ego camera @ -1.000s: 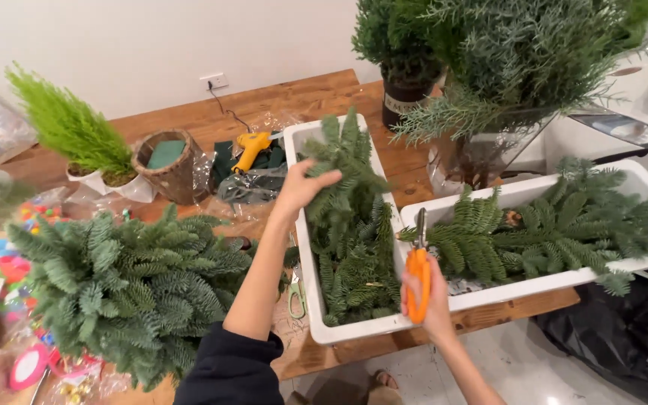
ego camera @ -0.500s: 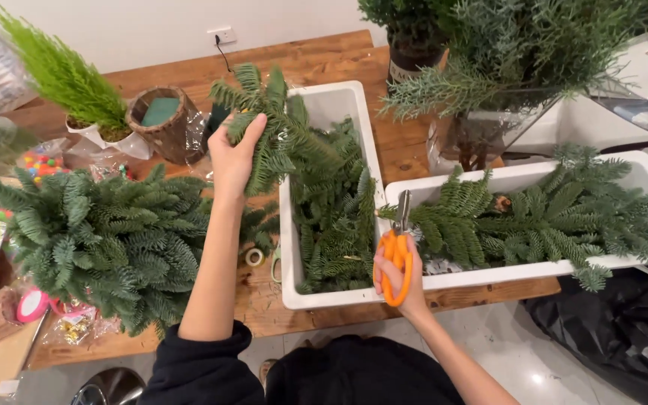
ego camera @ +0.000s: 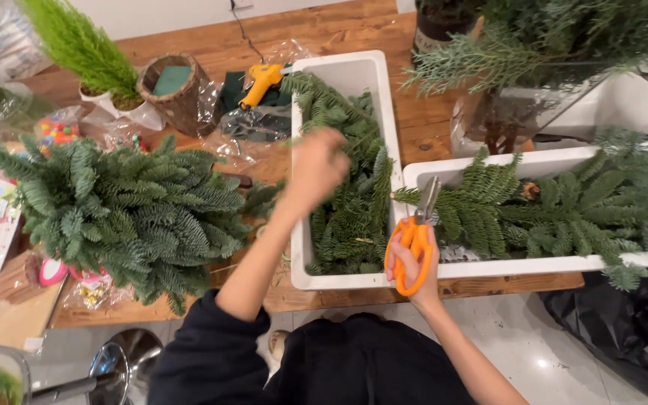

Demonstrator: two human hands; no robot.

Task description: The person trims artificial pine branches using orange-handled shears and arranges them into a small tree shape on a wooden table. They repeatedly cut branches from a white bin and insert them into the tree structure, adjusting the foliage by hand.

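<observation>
Holding orange-handled scissors (ego camera: 412, 244) in right hand (ego camera: 416, 264), fingers through loops, blades up, just over near rim of white tub (ego camera: 384, 97) full of fir cuttings (ego camera: 350, 202). Left hand (ego camera: 316, 166) blurry above same tub, fingers curled, can't tell if pinching sprig. Second white tub (ego camera: 534, 264) of fir on right. Bushy fir arrangement (ego camera: 125, 210) left on wooden tabletop (ego camera: 324, 34), yellow glue gun (ego camera: 260, 79) behind.

Fir arrangement (ego camera: 121, 206) at frame left, bin of cuttings (ego camera: 346, 169) in the centre, second bin (ego camera: 549, 210) to its right, glue gun (ego camera: 260, 79) above, potted plants (ego camera: 534, 45) upper right.
</observation>
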